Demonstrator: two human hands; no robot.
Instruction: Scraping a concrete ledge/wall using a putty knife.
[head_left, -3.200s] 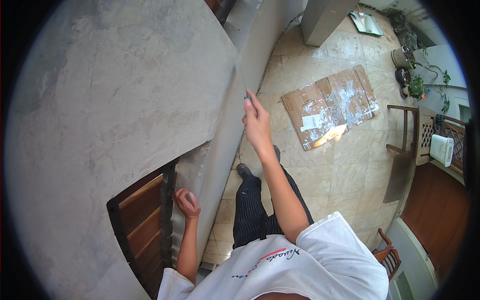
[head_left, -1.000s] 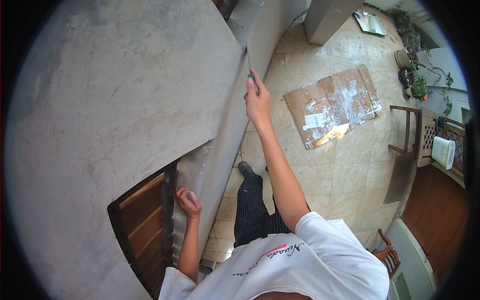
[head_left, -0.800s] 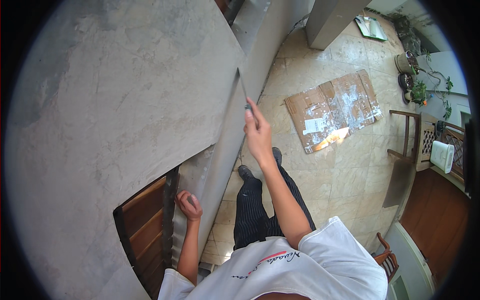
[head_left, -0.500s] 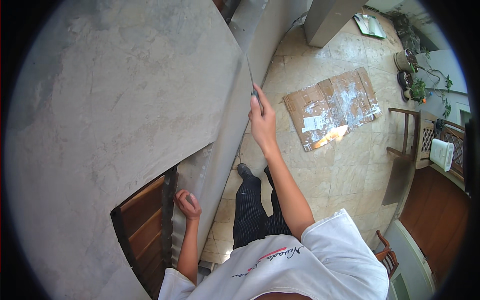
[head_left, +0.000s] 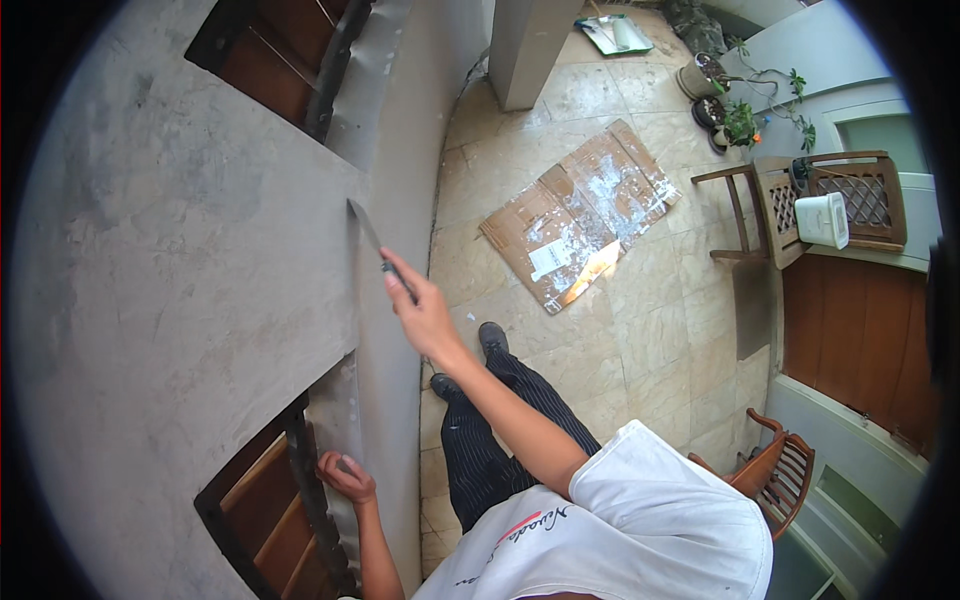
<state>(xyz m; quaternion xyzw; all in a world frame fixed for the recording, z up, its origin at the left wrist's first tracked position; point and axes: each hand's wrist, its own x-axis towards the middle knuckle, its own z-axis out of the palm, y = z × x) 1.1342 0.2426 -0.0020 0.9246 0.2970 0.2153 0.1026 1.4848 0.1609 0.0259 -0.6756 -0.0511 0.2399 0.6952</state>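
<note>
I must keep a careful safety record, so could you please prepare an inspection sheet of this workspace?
Surface: grey wall, patchy finish.
Things in use: thin-bladed tool, blade against or very near the wall.
Clutter: white-spattered cardboard and a tray on the tiled floor.
Grips: right grip holds the tool's handle; left grip is curled beside a dark window frame, contents unclear.
Cables: nothing clearly seen.
Surroundings: wooden chair bearing a white container, potted plants, grey post.

Grey wall, black pinstriped trousers
</note>
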